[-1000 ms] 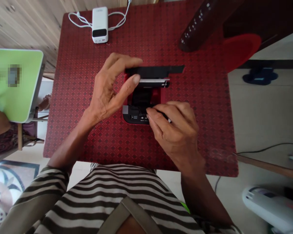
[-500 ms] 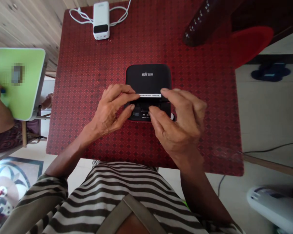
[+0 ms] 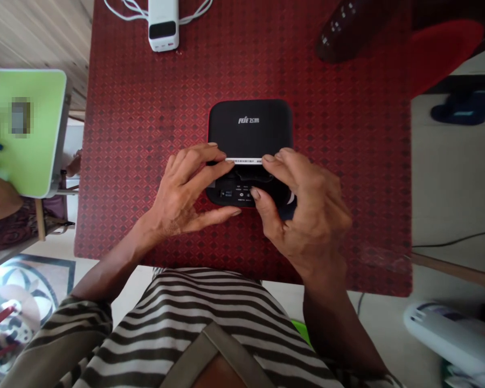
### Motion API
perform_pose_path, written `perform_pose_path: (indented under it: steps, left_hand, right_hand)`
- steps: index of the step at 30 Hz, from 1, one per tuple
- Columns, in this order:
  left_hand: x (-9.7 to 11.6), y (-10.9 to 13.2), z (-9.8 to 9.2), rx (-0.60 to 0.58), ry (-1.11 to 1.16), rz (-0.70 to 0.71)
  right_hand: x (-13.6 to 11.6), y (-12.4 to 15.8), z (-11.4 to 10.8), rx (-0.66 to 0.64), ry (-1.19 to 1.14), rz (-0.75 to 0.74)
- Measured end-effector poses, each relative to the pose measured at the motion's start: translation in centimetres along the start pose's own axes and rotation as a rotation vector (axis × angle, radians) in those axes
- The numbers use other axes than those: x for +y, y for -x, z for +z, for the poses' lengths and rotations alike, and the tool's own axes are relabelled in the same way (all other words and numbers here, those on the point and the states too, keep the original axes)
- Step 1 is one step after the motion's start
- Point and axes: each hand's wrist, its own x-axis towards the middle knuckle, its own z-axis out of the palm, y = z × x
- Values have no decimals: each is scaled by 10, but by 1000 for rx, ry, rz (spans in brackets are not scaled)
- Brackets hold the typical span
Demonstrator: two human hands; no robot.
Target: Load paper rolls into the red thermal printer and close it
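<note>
While both bare hands work at the near edge of a black, rounded-square plastic case (image 3: 248, 126), its white printed logo sits uncovered on the far half. The case lies near the middle of a red diamond-patterned table mat (image 3: 125, 134), and a thin white strip (image 3: 244, 160) runs across it between the hands. The left hand (image 3: 181, 196) is spread wide, its index fingertip (image 3: 229, 161) at the strip's left end and its thumb (image 3: 234, 213) just off the case's near edge (no pinch shows). The right hand (image 3: 303, 215) curls over the near right corner, with its fingertips (image 3: 269, 159) at the strip's right end and its thumb (image 3: 254, 194) on a dark panel with tiny markings (image 3: 234, 194); whether it grips anything under the palm, I cannot tell. A strip this thin could crease or tear if one end were pulled harder than the other. Uneven thumb pressure could also skid the case across the mat, since nothing appears to hold it in place.
</note>
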Motion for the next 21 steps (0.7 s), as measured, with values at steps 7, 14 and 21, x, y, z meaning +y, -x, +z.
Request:
perform_pose_path:
  steps: [7,14,21]
  left_hand:
    - [-3,3,0,-21,37,5]
    - [14,6,8,162,135,-65]
    - [18,26,42,244,411,-503]
  right_hand:
    - [-2,2,-8,-123,-38,86]
    - [1,16,0,40,-163,73]
    - [8,31,13,238,-146,291]
